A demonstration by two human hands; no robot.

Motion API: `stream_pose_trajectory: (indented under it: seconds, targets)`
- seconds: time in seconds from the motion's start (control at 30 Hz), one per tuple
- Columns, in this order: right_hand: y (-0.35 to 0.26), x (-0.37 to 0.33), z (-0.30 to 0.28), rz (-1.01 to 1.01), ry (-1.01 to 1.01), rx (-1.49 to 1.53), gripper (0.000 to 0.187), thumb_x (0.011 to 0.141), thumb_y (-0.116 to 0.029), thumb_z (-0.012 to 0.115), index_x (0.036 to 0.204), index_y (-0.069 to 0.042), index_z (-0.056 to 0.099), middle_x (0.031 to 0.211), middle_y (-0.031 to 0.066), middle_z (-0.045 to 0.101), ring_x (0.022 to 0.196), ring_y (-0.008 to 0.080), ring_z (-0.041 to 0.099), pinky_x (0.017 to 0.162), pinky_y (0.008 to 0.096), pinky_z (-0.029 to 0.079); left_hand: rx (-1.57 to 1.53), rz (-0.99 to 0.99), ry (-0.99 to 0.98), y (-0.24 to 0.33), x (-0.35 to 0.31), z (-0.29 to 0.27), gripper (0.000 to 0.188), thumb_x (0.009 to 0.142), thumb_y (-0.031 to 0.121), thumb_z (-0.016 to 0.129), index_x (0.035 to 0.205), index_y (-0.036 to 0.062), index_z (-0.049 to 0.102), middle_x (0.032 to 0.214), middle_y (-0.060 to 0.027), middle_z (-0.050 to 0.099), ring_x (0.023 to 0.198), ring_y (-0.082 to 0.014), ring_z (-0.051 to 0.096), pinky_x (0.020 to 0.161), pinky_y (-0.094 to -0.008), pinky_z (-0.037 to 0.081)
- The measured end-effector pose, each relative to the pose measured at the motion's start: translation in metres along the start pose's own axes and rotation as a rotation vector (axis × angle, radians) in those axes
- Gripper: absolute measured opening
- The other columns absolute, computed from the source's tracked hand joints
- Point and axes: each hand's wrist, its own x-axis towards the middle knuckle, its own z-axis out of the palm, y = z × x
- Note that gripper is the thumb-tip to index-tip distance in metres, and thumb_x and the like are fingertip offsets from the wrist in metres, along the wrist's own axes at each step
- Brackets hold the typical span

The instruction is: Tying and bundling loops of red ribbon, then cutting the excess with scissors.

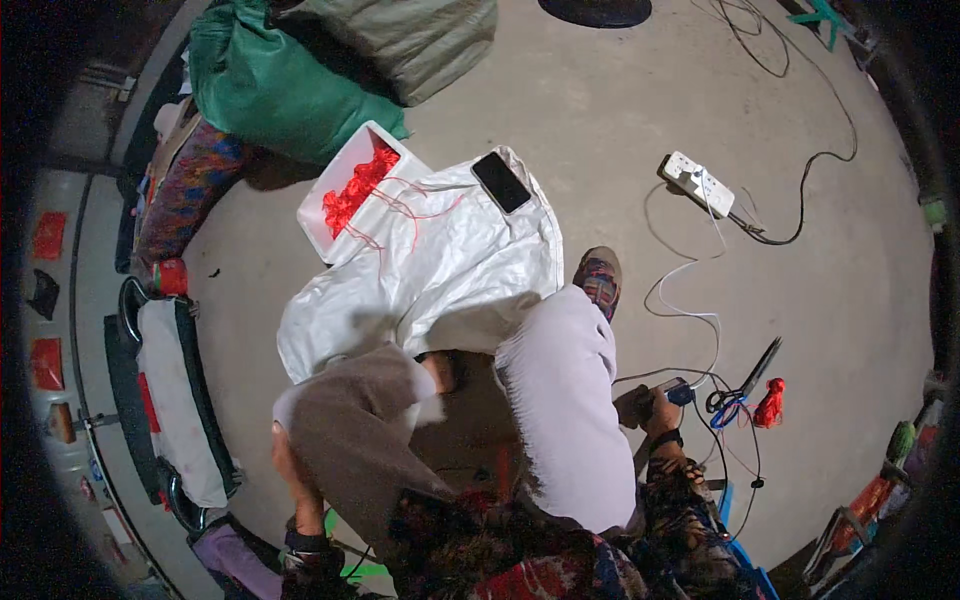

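My left hand (292, 468) lies along the outer side of my left trouser leg (365, 430), fingers stretched out and holding nothing. Beside my right knee, my right hand (661, 412) is closed around a small dark box-shaped device (681, 391). A white cable (717, 340) and dark cords run to this device. Just right of that hand lie scissors (748, 383) with blue handles and a red tassel (770, 403). A white sheet (480, 255) spreads before my legs, with a black phone (501, 183) on it.
A white box (315, 215) holds red tassels (358, 190), their strings trailing over the sheet. Green (270, 90) and grey (430, 45) sacks stand behind it. At right, a power strip (698, 184) trails a black cord. A cushioned seat (175, 400) is at left.
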Motion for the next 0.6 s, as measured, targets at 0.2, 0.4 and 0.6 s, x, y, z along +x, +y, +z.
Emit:
stream_pose_trajectory:
  seconds: [0.2, 0.4, 0.6]
  targets:
    - [0.016, -0.006, -0.025, 0.524, 0.265, 0.506, 0.029, 0.080, -0.023, 0.070, 0.093, 0.000, 0.060, 0.087, 0.0101, 0.063, 0.074, 0.0242, 0.064, 0.064, 0.0396, 0.054, 0.017, 0.100, -0.190, 0.024, -0.007, 0.040, 0.058, 0.098, 0.048, 0.038, 0.121, -0.0037, 0.053, 0.117, -0.0146, 0.056, 0.102, -0.0238, 0.054, 0.091, -0.0377, 0.042]
    - [-0.034, -0.014, -0.026, 0.411, 0.331, 0.289, 0.029, 0.076, -0.024, 0.072, 0.082, 0.002, 0.061, 0.078, 0.0084, 0.062, 0.063, 0.0217, 0.059, 0.059, 0.0368, 0.050, -0.076, 0.088, -0.213, -0.005, 0.010, 0.012, 0.055, 0.099, 0.046, 0.036, 0.121, -0.0026, 0.052, 0.118, -0.0157, 0.056, 0.104, -0.0248, 0.054, 0.093, -0.0385, 0.041]
    - [-0.105, -0.036, -0.039, 0.527, 0.320, 0.025, 0.050, 0.073, -0.044, 0.070, 0.074, 0.005, 0.064, 0.071, 0.0138, 0.064, 0.063, 0.0225, 0.062, 0.056, 0.0396, 0.046, 0.030, 0.148, -0.010, -0.007, 0.012, 0.028, 0.034, 0.095, 0.030, 0.050, 0.107, -0.0007, 0.059, 0.096, -0.0162, 0.062, 0.086, -0.0255, 0.060, 0.079, -0.0379, 0.049]
